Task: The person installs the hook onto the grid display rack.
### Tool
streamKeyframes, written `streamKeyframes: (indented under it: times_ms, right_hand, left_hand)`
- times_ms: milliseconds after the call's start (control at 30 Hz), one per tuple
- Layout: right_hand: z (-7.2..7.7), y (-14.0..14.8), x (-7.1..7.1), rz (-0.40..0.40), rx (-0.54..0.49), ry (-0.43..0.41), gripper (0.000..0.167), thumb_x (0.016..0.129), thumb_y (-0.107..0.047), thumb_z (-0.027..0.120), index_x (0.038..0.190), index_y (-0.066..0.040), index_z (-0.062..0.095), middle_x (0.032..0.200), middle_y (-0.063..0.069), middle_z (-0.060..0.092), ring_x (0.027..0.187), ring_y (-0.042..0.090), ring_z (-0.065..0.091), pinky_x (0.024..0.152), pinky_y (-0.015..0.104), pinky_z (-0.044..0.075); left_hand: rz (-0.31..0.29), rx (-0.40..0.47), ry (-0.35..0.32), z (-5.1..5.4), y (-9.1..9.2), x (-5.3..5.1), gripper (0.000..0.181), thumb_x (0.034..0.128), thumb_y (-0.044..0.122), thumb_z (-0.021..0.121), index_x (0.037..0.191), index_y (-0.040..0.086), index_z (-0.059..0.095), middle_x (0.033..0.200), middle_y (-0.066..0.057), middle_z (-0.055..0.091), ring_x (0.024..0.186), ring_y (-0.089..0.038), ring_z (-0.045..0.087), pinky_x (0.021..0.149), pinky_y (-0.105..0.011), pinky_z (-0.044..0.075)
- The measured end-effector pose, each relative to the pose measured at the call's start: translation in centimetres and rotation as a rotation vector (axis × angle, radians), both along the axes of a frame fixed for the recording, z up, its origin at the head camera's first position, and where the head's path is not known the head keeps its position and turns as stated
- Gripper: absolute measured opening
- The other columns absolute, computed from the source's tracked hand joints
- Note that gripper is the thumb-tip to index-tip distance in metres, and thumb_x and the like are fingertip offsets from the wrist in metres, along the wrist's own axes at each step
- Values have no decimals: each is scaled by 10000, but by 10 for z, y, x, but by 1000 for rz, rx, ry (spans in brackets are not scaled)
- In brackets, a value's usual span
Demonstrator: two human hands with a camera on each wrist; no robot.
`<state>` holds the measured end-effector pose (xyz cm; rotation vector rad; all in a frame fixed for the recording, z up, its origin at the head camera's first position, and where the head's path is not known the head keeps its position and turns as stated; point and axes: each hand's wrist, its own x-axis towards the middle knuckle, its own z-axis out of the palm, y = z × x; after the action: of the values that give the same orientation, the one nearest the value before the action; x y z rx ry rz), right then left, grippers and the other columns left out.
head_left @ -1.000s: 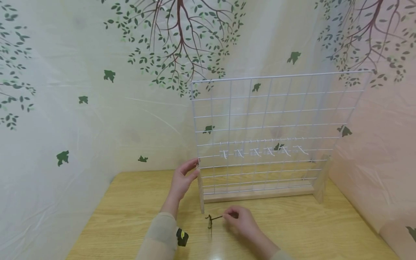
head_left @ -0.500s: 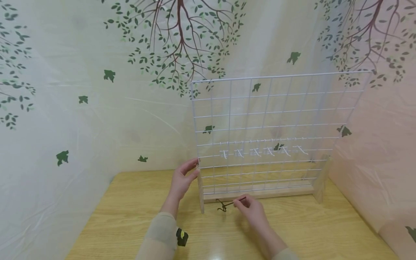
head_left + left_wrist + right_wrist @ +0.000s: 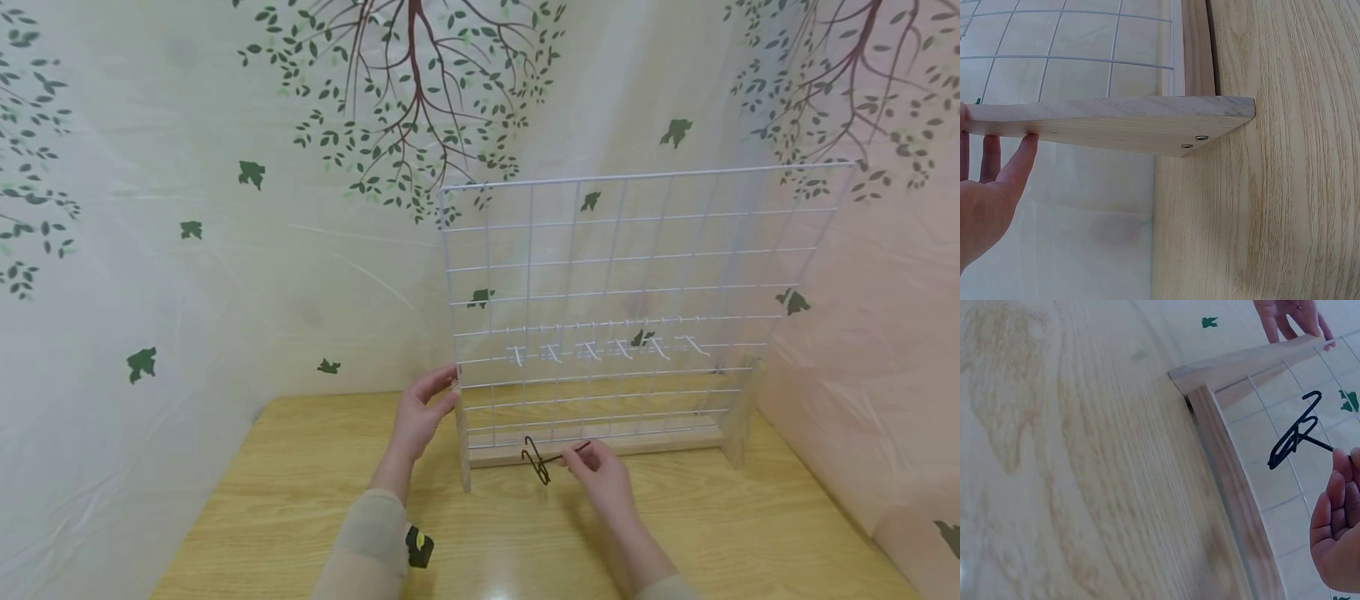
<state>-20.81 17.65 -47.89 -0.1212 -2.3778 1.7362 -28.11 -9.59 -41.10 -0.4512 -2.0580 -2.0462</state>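
Note:
A white wire grid rack (image 3: 645, 177) stands on wooden side legs. My left hand (image 3: 416, 421) grips the left wooden leg (image 3: 1110, 128) by its rear edge, as the left wrist view shows close up. With thumb and fingertips, my right hand (image 3: 606, 485) pinches the thin stem of a small black wire hook (image 3: 536, 463). In the right wrist view the double-pronged, bent end of the hook (image 3: 1282, 452) points away from the hand. It is held in the air in front of the rack's lower part, near the bottom wooden rail (image 3: 637, 445).
A row of several white hooks (image 3: 588, 352) hangs on the grid's middle wires. The wooden table (image 3: 300, 483) has a small black-and-yellow piece (image 3: 420, 547) beside the left sleeve. A curtain with printed leaves (image 3: 337, 275) closes off the back and sides.
My right hand has moved right and away from me with the black hook, tilting its bent end upright. My left hand has stayed on the wooden leg.

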Motion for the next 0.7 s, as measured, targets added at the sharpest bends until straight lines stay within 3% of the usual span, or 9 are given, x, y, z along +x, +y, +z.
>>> streamKeyframes:
  times_ms: [367,700]
  right_hand:
    - [12,32,-4,-79,5,10,263,974,-300,649,981,-37,639,1011,95,732,961,153,627,865,325,477]
    - [26,64,-2,-193,-44,124,276,973,-260,654,1004,13,635,931,23,749,880,75,659,771,136,472]
  left_hand:
    - [4,-6,-3,-2,0,-1,385,908,-53,658,1289,-46,600,1333,-204,588,1255,-365,515,924,-395,546]
    - [-8,1,-2,-2,0,-1,391,912,-58,649,1298,-61,583,1345,-228,571,1264,-381,504,926,-374,545]
